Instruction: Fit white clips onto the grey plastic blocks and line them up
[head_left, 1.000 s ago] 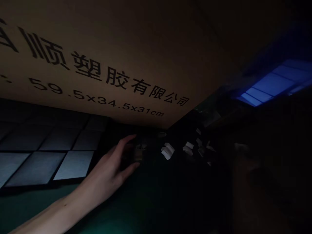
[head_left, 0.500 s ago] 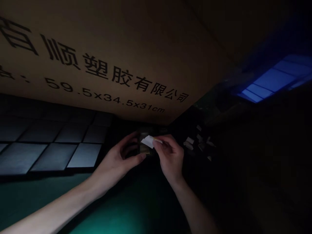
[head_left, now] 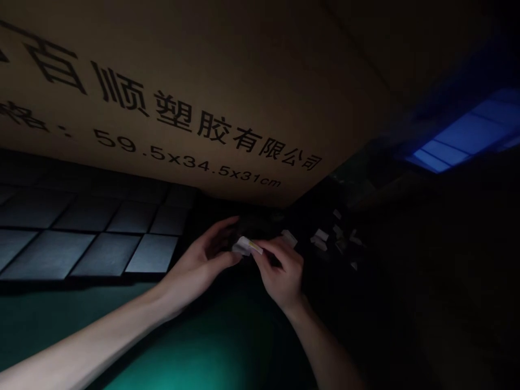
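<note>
1. Right hand [head_left: 284, 271] pinches folded white slip [head_left: 244, 246], between both hands, near carton [head_left: 227, 103].
2. Left hand [head_left: 202, 265] half-curled at slip's left end; too dark to tell if gripping.
3. Loose white pieces [head_left: 320, 239] scattered beyond right hand.

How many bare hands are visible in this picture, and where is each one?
2. The left hand is right of the flat grey panels; the right hand, further right, pinches a small white piece. Others may be hidden in shadow.
</note>
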`<move>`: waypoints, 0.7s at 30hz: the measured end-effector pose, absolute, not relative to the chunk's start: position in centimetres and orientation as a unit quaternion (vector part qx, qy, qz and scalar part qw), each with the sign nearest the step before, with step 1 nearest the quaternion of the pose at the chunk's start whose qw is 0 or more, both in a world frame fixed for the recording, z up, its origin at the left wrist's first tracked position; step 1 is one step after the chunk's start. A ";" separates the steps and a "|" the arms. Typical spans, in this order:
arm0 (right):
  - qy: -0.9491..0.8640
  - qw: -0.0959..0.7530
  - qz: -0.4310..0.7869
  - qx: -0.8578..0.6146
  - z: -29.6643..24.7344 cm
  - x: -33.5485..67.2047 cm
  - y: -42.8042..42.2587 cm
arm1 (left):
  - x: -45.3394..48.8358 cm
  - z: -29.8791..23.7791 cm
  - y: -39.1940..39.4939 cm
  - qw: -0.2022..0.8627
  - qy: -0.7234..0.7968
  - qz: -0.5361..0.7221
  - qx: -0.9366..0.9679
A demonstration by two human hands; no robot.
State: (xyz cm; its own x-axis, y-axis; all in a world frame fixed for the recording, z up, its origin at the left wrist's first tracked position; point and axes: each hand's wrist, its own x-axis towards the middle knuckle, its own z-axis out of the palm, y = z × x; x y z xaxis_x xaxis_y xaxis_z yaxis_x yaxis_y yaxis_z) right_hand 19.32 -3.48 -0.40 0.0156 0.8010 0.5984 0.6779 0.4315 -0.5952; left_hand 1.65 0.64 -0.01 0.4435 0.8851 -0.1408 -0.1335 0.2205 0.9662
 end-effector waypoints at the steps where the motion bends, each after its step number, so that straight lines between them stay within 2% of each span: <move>1: -0.708 0.477 0.057 -0.518 -0.5 19.3 -3.5 | 1.6 0.0 0.7 0.682 0.373 0.370 0.509; 8: -0.710 0.472 0.008 -0.523 -0.8 18.6 -3.4 | 1.4 0.5 0.7 0.663 0.375 0.366 0.534; 21: -0.747 0.429 -0.085 -0.501 -1.5 18.2 -3.7 | 1.7 -0.8 0.0 0.539 0.406 0.388 0.628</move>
